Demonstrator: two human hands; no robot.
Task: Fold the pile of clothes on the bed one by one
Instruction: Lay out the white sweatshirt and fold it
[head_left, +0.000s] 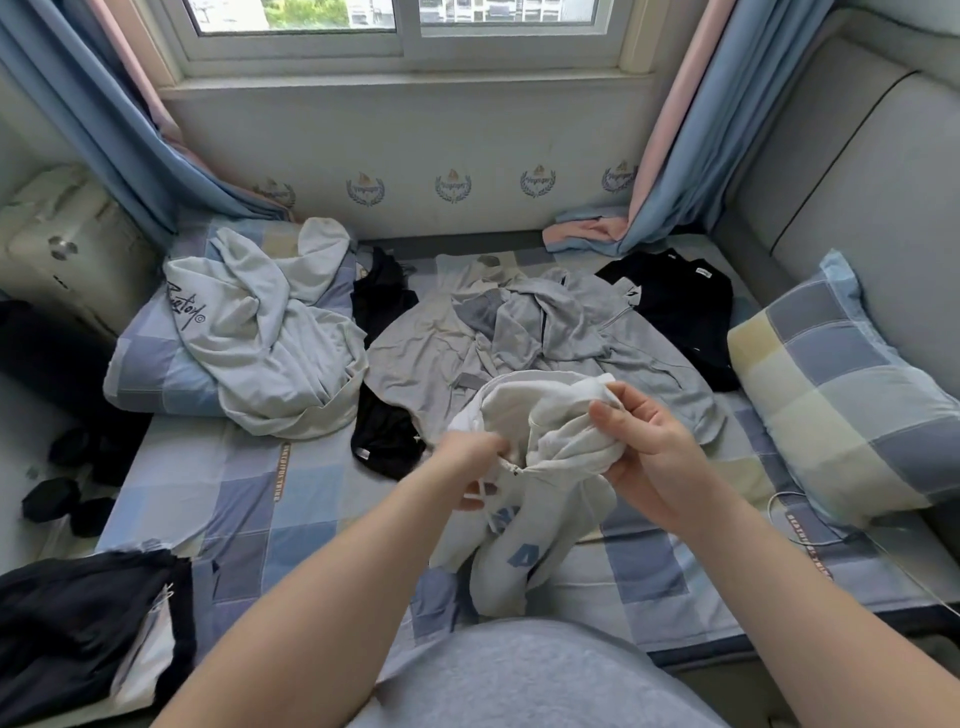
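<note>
Forearms extend forward from the lower edge of the view and converge over the middle of the bed.

- Left hand: knuckles up, fingers curled into a fold of the white hoodie and partly buried in the cloth, gripping it.
- Right hand: palm turned inward, thumb on top, pinching a bunched edge of the same hoodie against the fingers.

The hoodie hangs bunched between both hands, its lower part with blue letters drooping toward the checked sheet. Behind it lies the unfolded pile: a grey garment spread flat, a black top at its right, and a white sweatshirt draped over the left pillow.
</note>
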